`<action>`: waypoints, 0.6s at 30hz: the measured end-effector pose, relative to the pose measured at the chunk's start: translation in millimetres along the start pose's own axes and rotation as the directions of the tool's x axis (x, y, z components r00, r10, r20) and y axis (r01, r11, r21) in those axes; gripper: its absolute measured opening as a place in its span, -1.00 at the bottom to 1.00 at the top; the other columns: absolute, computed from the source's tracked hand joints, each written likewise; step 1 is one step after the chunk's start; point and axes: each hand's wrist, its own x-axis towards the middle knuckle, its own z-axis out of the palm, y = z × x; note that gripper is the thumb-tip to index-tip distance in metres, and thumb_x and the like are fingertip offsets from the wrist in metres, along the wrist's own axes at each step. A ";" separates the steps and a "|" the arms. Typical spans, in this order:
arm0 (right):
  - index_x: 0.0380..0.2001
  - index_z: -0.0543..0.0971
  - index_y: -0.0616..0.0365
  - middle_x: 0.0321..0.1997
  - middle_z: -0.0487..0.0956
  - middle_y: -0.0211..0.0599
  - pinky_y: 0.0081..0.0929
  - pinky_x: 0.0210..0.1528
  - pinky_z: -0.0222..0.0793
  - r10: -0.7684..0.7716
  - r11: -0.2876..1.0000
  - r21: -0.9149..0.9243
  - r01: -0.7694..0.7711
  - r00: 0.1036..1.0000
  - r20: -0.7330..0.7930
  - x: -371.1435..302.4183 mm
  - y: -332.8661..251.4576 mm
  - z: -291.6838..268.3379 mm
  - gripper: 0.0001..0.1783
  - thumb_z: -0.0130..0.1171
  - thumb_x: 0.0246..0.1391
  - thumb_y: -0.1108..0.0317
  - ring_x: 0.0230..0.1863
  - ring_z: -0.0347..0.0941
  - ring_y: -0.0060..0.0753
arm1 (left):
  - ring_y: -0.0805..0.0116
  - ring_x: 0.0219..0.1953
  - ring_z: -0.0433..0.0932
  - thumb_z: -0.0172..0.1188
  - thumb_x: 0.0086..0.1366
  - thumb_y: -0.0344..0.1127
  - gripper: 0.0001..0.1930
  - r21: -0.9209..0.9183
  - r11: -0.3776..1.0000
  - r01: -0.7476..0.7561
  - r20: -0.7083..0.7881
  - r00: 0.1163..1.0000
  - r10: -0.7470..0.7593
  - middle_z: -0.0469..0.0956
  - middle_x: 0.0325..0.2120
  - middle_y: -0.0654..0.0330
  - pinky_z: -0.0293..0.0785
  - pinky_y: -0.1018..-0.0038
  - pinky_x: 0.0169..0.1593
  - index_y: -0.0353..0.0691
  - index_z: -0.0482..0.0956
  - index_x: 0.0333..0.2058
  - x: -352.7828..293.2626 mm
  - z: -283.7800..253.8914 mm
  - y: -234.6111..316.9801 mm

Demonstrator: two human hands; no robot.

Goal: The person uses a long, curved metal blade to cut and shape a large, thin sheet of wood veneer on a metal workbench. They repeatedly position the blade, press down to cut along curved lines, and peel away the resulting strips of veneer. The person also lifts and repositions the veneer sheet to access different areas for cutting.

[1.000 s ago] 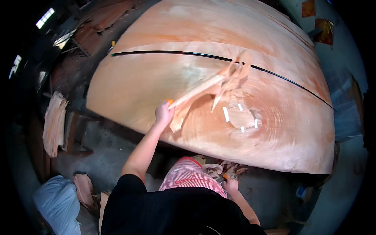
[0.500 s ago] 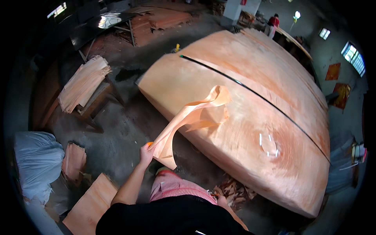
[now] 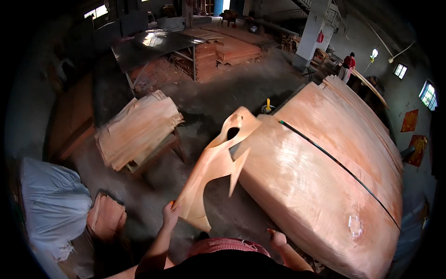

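Observation:
My left hand point(image 3: 170, 215) is closed on the lower end of a thin, curling veneer sheet point(image 3: 204, 169). The sheet rises away from me, with a hole and a torn, pointed flap near its far part. A small orange thing shows at the fingers of that hand; its kind is unclear. To the right lies a large stack of veneer point(image 3: 302, 172), its top sheet pale and reddish. A long dark strip point(image 3: 341, 165) with a green end lies across it. My right hand point(image 3: 277, 238) is low beside the stack's near edge, fingers curled; what they hold, if anything, is hidden.
A smaller veneer pile point(image 3: 139, 130) rests on a low stand at the left. Nearer are a pale, sheet-covered bulk point(image 3: 53, 200) and some veneer pieces point(image 3: 107, 217). A dark-topped table point(image 3: 153, 44) stands farther back. Another person point(image 3: 347, 67) in red is beyond the stack.
My view has turned up and left. The veneer sheet has swung from over the large stack toward its left edge, still in my left hand. My right hand has come up into fuller view.

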 end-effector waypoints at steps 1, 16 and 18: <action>-0.24 0.47 -0.03 -0.32 0.49 -0.16 -0.31 -0.21 0.31 -0.003 1.000 -0.003 0.003 1.000 -0.018 24.8 -22.4 -11.4 -0.69 -0.03 -0.16 0.33 -0.26 0.42 -0.16 | 0.62 -0.50 0.32 0.06 0.09 -0.39 -0.85 0.011 1.000 0.005 -0.034 0.999 -0.004 0.43 -0.56 0.32 0.28 0.65 -0.41 -0.38 0.44 -0.41 20.7 -18.1 5.4; -0.39 0.53 -0.09 -0.24 0.40 -0.33 -0.42 -0.18 0.29 0.042 0.992 0.129 0.017 0.897 -0.440 335.2 -146.7 -89.4 -0.65 -0.15 -0.21 0.57 -0.17 0.30 -0.23 | 0.56 -0.53 0.29 0.05 0.10 -0.35 -0.81 0.132 0.990 -0.044 -0.366 0.926 0.090 0.38 -0.62 0.26 0.24 0.62 -0.44 -0.42 0.42 -0.43 291.4 -170.1 14.9; -0.26 0.47 -0.12 -0.15 0.35 -0.31 -0.42 -0.14 0.27 0.052 0.996 0.093 -0.013 0.901 -0.430 376.6 -155.4 -102.9 -0.56 -0.15 -0.22 0.60 -0.11 0.25 -0.24 | 0.55 -0.55 0.29 0.05 0.10 -0.35 -0.81 0.164 0.980 -0.115 -0.373 0.912 0.169 0.37 -0.64 0.27 0.25 0.59 -0.46 -0.41 0.42 -0.45 326.5 -197.1 5.4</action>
